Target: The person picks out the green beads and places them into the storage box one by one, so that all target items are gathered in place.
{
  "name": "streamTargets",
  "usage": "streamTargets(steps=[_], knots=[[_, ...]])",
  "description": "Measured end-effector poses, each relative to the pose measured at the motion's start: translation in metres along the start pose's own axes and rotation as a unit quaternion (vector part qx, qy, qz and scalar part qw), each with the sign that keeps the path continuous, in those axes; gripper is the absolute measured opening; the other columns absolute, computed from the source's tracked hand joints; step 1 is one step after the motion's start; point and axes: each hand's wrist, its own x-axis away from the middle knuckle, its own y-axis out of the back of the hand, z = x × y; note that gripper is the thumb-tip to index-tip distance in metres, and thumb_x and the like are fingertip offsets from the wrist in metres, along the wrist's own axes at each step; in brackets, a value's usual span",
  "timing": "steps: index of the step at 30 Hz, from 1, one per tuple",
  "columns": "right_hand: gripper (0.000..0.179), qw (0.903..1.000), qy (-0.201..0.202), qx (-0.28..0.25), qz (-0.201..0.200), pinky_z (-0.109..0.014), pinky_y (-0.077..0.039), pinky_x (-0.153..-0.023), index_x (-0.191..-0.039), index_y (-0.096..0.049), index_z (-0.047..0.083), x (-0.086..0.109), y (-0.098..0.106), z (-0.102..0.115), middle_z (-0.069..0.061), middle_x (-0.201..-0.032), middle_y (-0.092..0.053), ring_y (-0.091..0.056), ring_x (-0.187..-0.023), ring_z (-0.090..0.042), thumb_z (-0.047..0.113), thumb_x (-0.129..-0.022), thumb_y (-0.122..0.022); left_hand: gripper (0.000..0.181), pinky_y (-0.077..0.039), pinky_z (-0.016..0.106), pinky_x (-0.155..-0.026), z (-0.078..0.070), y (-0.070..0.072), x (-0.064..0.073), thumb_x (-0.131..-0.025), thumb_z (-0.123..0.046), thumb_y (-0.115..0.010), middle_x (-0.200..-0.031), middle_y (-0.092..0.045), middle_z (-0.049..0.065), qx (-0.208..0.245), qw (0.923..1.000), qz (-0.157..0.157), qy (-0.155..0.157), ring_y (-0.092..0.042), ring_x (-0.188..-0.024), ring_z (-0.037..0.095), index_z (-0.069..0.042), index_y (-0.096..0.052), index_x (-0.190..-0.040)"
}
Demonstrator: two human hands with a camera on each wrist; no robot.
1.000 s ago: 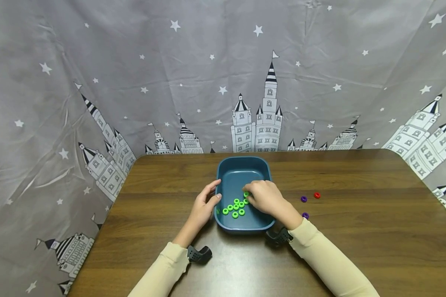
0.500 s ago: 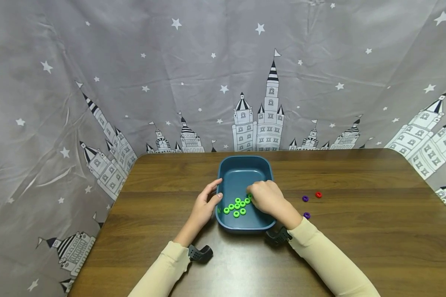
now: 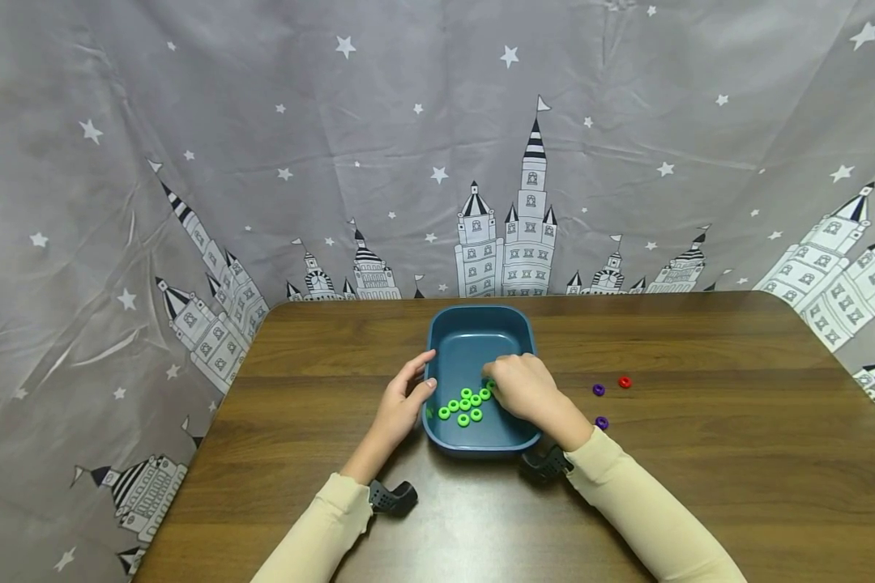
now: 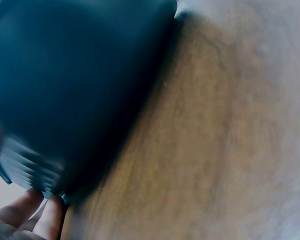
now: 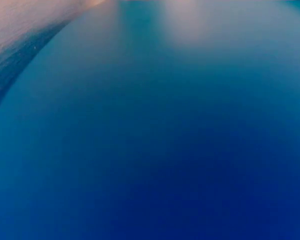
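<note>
A dark teal bin (image 3: 461, 356) sits on the wooden table, and several small green rings (image 3: 465, 405) lie on its floor, toward the near half. My left hand (image 3: 399, 407) rests against the bin's left side with its thumb and fingers at the rim. In the left wrist view, fingertips (image 4: 51, 212) touch the outer wall. My right hand (image 3: 521, 389) reaches inside with curled fingers and pinches a partly covered green ring (image 3: 492, 385) at the end of the row; its fingertips are hidden. Only blurred blue surface (image 5: 150, 130) fills most of the right wrist view.
To the right of the bin lie two purple rings (image 3: 599, 390) and one red ring (image 3: 625, 382) on the table (image 3: 700, 445). A grey curtain (image 3: 437, 146) with castles and stars hangs behind the table's back edge. Both wrists wear black camera mounts (image 3: 394, 499).
My right hand has shifted slightly right along with the green ring at its fingers, then stayed still. The left hand holds its place at the bin. The head view has moved a little.
</note>
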Motion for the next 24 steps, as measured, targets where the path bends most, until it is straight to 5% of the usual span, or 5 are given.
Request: streamTargets(steps=[14, 24], knots=[[0.022, 0.9997, -0.005, -0.024, -0.008, -0.04, -0.048, -0.057, -0.102, -0.079, 0.01, 0.0015, 0.001, 0.0005, -0.008, -0.091, -0.077, -0.063, -0.067, -0.019, 0.002, -0.086, -0.066, 0.047, -0.04, 0.059, -0.114, 0.0007, -0.0002, -0.0007, -0.101, -0.008, -0.056, -0.151, -0.053, 0.019, -0.011, 0.9999, -0.003, 0.0, -0.05, -0.138, 0.041, -0.008, -0.052, -0.148], [0.024, 0.9993, -0.006, -0.036, -0.011, -0.042, -0.052, -0.063, -0.106, -0.079, 0.01, 0.0012, 0.0001, -0.001, -0.008, -0.098, -0.078, -0.071, -0.077, -0.024, 0.004, -0.085, -0.067, 0.047, -0.04, 0.059, -0.113, 0.0001, -0.0003, -0.0005, -0.101, -0.008, -0.056, -0.151, -0.053, 0.019, -0.011, 0.9999, -0.004, 0.0, -0.051, -0.138, 0.041, -0.007, -0.052, -0.147]])
